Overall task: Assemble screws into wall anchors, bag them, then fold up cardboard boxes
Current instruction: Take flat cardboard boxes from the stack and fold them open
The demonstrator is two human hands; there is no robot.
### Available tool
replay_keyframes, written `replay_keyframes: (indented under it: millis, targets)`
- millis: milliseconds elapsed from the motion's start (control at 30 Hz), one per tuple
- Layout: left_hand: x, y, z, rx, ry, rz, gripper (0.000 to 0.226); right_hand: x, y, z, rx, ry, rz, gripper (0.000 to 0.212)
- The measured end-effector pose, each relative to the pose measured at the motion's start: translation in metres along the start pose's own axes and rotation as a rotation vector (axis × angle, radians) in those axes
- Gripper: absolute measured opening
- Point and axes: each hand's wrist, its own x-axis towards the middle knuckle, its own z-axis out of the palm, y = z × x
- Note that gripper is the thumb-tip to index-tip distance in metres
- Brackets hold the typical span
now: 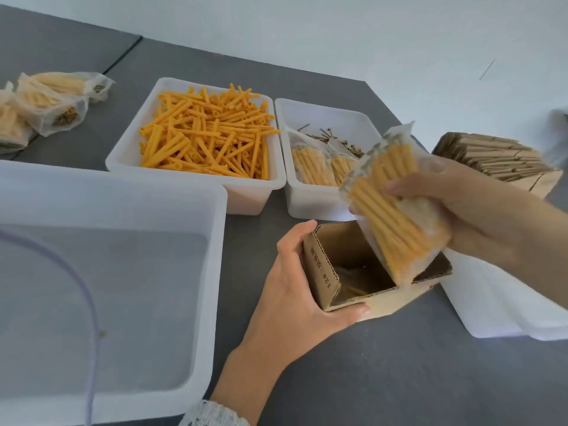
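The right hand point(479, 207) grips a filled bag point(396, 210) of anchors, fingers curled round its middle, lower end tilted into the open box point(344, 272). The left hand point(295, 287) holds the box by its near-left corner, thumb on one wall and fingers on the other.

Risks from here:
- The bag enters at an angle. Its lower corner sits near the right-hand wall and could catch on the rim, buckling the cardboard or pushing the box across the table point(399, 364).
- The box is steadied at one corner only; downward pressure could skew it.
- The bag looks thin. Forcing it past a cardboard edge could split it.
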Motion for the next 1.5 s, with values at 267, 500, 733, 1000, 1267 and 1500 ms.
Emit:
replay_keyframes:
  millis: [267,500,733,1000,1267,1500]
  targets:
    - [0.001,-0.001,0.002,0.013,-0.01,0.034,0.112,-0.014,0.031,0.007,-0.785,0.188,-0.649,0.038]
    - [0.003,-0.006,0.003,-0.009,-0.037,0.054,0.117,-0.023,0.038,-0.001,-1.639,-0.425,-0.995,0.041]
    - [0.002,-0.013,0.001,-0.049,-0.011,0.005,0.127,-0.007,0.023,0.041,-1.801,-0.631,-0.462,0.055]
    - [0.0,-0.013,0.01,-0.006,-0.052,-0.057,0.134,-0.019,0.015,0.028,-1.54,-0.732,-0.071,0.036]
    - [0.041,-0.016,0.047,0.202,-0.079,-0.112,0.114,-0.068,-0.004,-0.08,-1.269,0.041,-0.563,0.045]
    - [0.055,-0.012,0.086,0.567,0.031,-0.157,0.083,-0.064,0.03,-0.181,-1.418,0.422,-0.329,0.061]
